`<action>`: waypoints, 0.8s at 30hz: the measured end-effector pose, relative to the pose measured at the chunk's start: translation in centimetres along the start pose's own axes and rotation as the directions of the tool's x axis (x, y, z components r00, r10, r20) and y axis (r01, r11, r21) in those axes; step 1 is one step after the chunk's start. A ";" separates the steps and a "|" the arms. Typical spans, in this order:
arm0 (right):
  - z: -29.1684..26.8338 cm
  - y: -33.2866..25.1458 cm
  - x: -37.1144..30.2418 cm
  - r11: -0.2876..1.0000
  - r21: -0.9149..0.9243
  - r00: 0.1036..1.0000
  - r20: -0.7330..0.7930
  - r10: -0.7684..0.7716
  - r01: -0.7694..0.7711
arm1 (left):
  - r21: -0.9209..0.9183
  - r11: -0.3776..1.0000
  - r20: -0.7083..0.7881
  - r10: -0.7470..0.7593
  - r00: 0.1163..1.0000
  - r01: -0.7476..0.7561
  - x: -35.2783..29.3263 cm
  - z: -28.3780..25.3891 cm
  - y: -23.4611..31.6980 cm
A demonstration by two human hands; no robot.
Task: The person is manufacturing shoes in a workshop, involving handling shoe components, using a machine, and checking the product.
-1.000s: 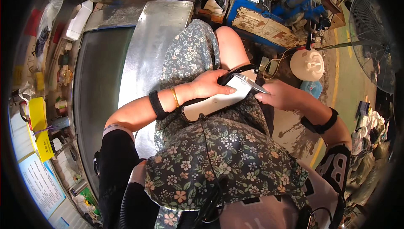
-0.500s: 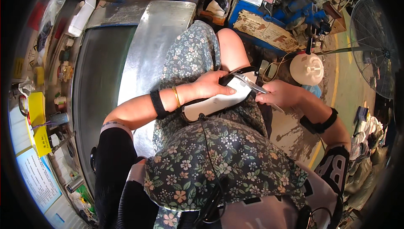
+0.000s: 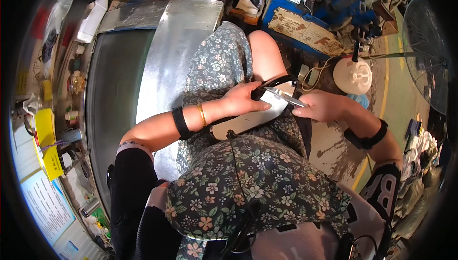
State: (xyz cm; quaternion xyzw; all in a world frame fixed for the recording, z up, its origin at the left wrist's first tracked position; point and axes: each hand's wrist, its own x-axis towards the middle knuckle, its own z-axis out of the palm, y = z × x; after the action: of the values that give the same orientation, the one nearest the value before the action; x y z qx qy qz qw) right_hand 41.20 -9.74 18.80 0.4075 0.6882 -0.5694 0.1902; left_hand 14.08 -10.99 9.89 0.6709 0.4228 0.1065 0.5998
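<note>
Barely shifted since the earlier frames: same pose over the lap, blade tip nudged a little further along the pale piece, both wrists in much the same place

Largest first – steel-topped workbench [image 3: 186, 26], long and dull silver, running up the left side beside the knee, edges bowed by the lens. Next, floral dress [image 3: 257, 188], dark green-grey with small pink and cream flowers, spread over the lap and filling the lower middle. Behind, round wire fan [image 3: 427, 54] at the far right edge, standing on a green floor with a yellow line. Blue wooden crate [image 3: 305, 28] with a worn board across it, above the knee. White round lidded pot [image 3: 352, 75] on the floor, just right of the knee.

Then the work itself – pale flat piece [image 3: 248, 116], off-white, smooth, rounded at the corners, resting on the lap with a black strap curving over its upper end. Left hand [image 3: 241, 100] laid across it, fingers closed down on its top edge, pinning it; gold bangle and black band on that wrist. Right hand [image 3: 322, 106] closed round the handle of a small knife [image 3: 285, 96], bright narrow blade pointing left and lying on the piece's upper right corner, just beside the left fingertips
</note>
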 end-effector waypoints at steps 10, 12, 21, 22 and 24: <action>4.6 7.6 3.8 0.875 -0.390 0.754 -0.471 -0.457 0.286 | 0.202 0.979 -0.111 -0.007 0.994 0.029 -0.1 1.4 0.4; 5.1 8.8 4.4 0.833 -0.451 0.653 -0.531 -0.540 0.322 | 0.216 0.976 -0.092 0.050 0.994 -0.029 0.6 1.2 0.5; 6.4 12.8 5.9 0.749 -0.596 0.520 -0.559 -0.646 0.289 | -0.343 0.897 0.188 -0.224 0.956 0.278 3.6 0.7 3.0; 6.5 13.0 5.8 0.732 -0.629 0.511 -0.552 -0.658 0.263 | -0.332 0.886 0.226 -0.258 0.939 0.324 3.9 0.7 3.4; 6.5 12.6 4.7 0.721 -0.659 0.518 -0.549 -0.656 0.214 | -0.298 0.880 0.195 -0.323 0.926 0.370 4.0 0.9 4.1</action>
State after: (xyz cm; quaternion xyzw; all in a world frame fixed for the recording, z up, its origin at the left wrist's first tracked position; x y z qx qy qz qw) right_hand 46.85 -13.99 5.66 0.3432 0.9082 -0.1699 -0.1686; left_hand 18.99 -8.54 11.83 0.4801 0.4694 0.0192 0.7408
